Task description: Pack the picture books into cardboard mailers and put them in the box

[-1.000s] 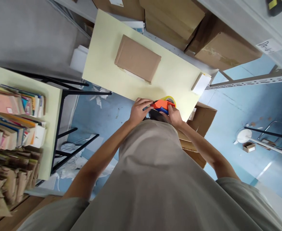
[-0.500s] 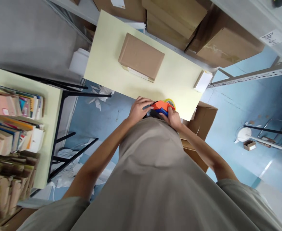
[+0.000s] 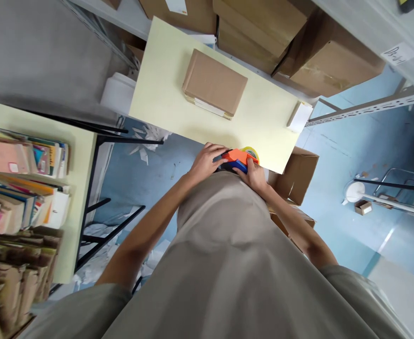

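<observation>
An orange and blue tape dispenser [image 3: 238, 158] with a yellowish tape roll sits at the near edge of a pale yellow table [image 3: 164, 89]. My left hand [image 3: 206, 161] grips its left end. My right hand [image 3: 254, 174] holds its right side, thumb on the orange body. Farther back on the table lies a flat brown cardboard parcel [image 3: 214, 84] with a white edge showing underneath. My grey shirt hides the lower part of both hands.
A small white box [image 3: 300, 117] lies at the table's right corner. Large cardboard boxes [image 3: 330, 61] fill the shelf behind. An open carton [image 3: 296, 173] stands under the table's right end. Books [image 3: 19, 165] are stacked on a second table at left. Paper scraps litter the blue floor.
Both hands have stayed on the tape dispenser at the table's near edge. The view has shifted slightly, so the table and parcel appear a little further right.
</observation>
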`<action>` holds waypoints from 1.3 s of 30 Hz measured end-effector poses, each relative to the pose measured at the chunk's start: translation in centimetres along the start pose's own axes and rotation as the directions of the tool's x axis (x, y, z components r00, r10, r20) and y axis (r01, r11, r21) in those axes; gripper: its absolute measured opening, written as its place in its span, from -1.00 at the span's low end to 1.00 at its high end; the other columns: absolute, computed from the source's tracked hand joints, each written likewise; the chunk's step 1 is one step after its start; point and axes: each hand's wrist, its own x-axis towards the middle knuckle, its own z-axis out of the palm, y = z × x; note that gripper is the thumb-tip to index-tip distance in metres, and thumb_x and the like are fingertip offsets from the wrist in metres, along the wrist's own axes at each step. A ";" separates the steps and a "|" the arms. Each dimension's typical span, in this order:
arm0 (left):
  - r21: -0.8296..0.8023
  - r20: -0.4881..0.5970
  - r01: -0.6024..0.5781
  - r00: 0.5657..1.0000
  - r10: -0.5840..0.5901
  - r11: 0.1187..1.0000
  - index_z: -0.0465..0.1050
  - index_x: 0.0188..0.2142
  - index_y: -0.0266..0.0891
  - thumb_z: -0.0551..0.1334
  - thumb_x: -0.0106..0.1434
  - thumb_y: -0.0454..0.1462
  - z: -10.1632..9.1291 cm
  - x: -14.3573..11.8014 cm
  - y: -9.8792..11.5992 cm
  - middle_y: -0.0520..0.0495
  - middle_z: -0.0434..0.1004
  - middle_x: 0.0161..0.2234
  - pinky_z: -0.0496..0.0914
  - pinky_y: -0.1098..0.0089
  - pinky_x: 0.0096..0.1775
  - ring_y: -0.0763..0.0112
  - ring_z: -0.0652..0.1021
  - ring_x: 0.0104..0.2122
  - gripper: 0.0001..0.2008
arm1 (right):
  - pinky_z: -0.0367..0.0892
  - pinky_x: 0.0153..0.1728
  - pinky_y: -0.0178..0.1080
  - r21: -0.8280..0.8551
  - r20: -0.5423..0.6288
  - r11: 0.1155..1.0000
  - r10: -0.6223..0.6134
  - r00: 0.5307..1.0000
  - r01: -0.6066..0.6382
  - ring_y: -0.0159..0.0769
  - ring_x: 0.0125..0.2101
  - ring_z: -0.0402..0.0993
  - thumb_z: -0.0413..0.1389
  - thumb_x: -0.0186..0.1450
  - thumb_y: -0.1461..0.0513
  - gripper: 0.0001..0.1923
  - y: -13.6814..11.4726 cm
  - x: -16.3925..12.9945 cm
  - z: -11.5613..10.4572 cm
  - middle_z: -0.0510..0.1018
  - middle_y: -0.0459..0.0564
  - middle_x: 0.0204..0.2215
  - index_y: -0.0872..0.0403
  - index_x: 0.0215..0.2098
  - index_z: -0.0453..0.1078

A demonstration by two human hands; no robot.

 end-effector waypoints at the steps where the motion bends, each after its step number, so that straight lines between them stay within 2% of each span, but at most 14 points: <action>1: -0.005 0.016 0.016 1.000 -0.016 1.000 0.72 0.19 -0.07 0.30 0.58 0.08 -0.3 -0.1 0.2 -0.22 0.75 0.18 0.49 -0.08 0.29 -0.02 0.63 0.17 -0.58 | 0.62 -0.23 0.02 0.000 -0.004 1.000 -0.011 1.000 0.011 0.14 -0.22 0.75 -0.18 0.58 -0.43 -0.16 -0.2 -0.1 0.1 0.72 0.32 -0.18 0.12 0.17 0.35; 4: -0.034 0.033 0.071 0.997 -0.069 0.997 0.71 0.13 -0.08 0.39 0.51 0.07 -1.5 -0.4 0.8 -0.21 0.76 0.13 0.51 -0.06 0.26 -0.01 0.64 0.15 -0.61 | 0.63 -0.22 0.02 -0.009 0.006 0.999 -0.043 0.999 0.043 0.14 -0.20 0.75 -0.18 0.57 -0.43 -0.16 -0.5 -0.1 0.1 0.73 0.29 -0.19 0.11 0.18 0.34; 7: -0.084 0.052 0.116 0.992 -0.111 0.990 0.70 0.06 -0.11 0.40 0.49 0.06 -2.7 -0.2 0.9 -0.20 0.77 0.05 0.57 0.09 0.09 0.07 0.65 0.06 -0.64 | 0.65 -0.16 0.06 -0.014 0.031 0.997 -0.073 0.997 0.074 0.18 -0.13 0.76 -0.17 0.57 -0.44 -0.11 -0.2 0.1 -0.4 0.73 0.33 -0.12 0.14 0.26 0.33; 10: -0.114 0.052 0.122 0.992 -0.117 0.986 0.70 -0.03 -0.13 0.36 0.51 0.00 -3.2 0.2 0.1 -0.17 0.77 -0.05 0.57 0.19 -0.05 0.16 0.66 -0.07 -0.71 | 0.65 -0.11 0.09 -0.004 0.079 0.994 -0.108 0.991 0.109 0.20 -0.09 0.76 -0.15 0.55 -0.45 -0.08 0.6 0.7 -1.4 0.73 0.35 -0.07 0.15 0.32 0.31; 15: -0.157 -0.077 0.122 0.988 -0.136 0.980 0.67 -0.18 -0.12 0.41 0.47 -0.06 -1.2 1.3 -1.8 -0.14 0.74 -0.18 0.55 0.23 -0.14 0.21 0.64 -0.21 -0.79 | 0.61 -0.06 0.08 -0.025 0.217 0.985 -0.160 0.963 0.169 0.22 -0.04 0.76 -0.07 0.57 -0.42 -0.09 1.2 2.2 -3.5 0.75 0.37 0.01 0.17 0.38 0.29; 21: -0.181 -0.175 0.133 0.971 -0.165 0.974 0.66 -0.21 -0.11 0.41 0.47 -0.07 1.1 2.9 -3.9 -0.11 0.73 -0.21 0.54 0.24 -0.13 0.23 0.61 -0.27 -0.80 | 0.55 -0.07 0.05 -0.171 0.358 0.978 -0.054 0.932 0.123 0.27 -0.07 0.76 -0.01 0.60 -0.30 -0.14 1.1 4.8 -6.1 0.76 0.41 0.00 0.25 0.45 0.25; 27: -0.180 -0.354 0.167 0.908 -0.222 0.969 0.67 -0.24 -0.10 0.47 0.45 -0.08 1.8 7.1 -7.7 -0.08 0.70 -0.25 0.51 0.23 -0.09 0.25 0.57 -0.30 -0.82 | 0.52 -0.05 0.07 -0.301 0.310 0.952 0.052 0.949 0.046 0.30 -0.05 0.73 -0.05 0.63 -0.26 -0.19 5.2 7.4 -7.9 0.75 0.44 0.01 0.27 0.42 0.27; 30: -0.193 -0.431 0.170 0.870 -0.239 0.966 0.67 -0.25 -0.08 0.50 0.43 -0.08 2.9 9.8 -9.3 -0.09 0.71 -0.24 0.51 0.20 -0.08 0.22 0.57 -0.28 -0.81 | 0.51 -0.04 0.12 -0.314 0.261 0.949 0.079 0.962 0.007 0.33 -0.04 0.70 -0.09 0.63 -0.26 -0.17 7.1 9.4 -7.3 0.73 0.48 0.03 0.30 0.42 0.26; 33: -0.214 -0.494 0.178 0.829 -0.263 0.961 0.64 -0.25 -0.07 0.48 0.45 -0.03 4.1 11.6 -10.5 -0.11 0.72 -0.20 0.53 0.16 -0.02 0.18 0.57 -0.25 -0.77 | 0.52 -0.02 0.17 -0.303 0.226 0.953 0.079 0.971 -0.007 0.38 -0.01 0.69 -0.13 0.64 -0.27 -0.13 8.0 11.5 -5.6 0.71 0.54 0.07 0.33 0.43 0.23; 39: -0.222 -0.562 0.192 0.776 -0.286 0.956 0.62 -0.23 -0.06 0.48 0.47 -0.02 4.4 12.7 -11.9 -0.14 0.70 -0.15 0.54 0.12 0.11 0.12 0.61 -0.11 -0.77 | 0.55 0.00 0.17 -0.272 0.196 0.961 0.103 0.975 -0.047 0.38 0.02 0.67 -0.20 0.63 -0.31 -0.06 8.2 14.6 -2.2 0.68 0.55 0.11 0.35 0.49 0.15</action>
